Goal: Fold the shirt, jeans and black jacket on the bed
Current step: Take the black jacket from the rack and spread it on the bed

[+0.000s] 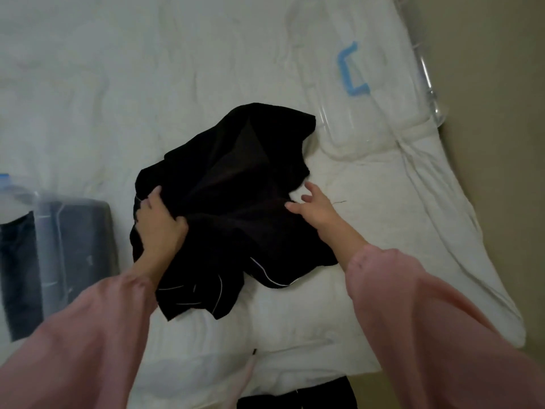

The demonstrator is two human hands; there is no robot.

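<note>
left grip [160,222] clutches one black jacket [236,178] | right grip [312,208] spread, empty | one bed [118,84]

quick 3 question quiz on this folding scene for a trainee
1. True or false: the black jacket lies neatly folded on the bed.
2. Which hand grips the jacket's fabric: A left, B right?
3. Fill in: the clear lid near the bed's far right has a ___ handle.
Key: 1 false, it is crumpled; 2 A, the left hand; 3 blue.
</note>
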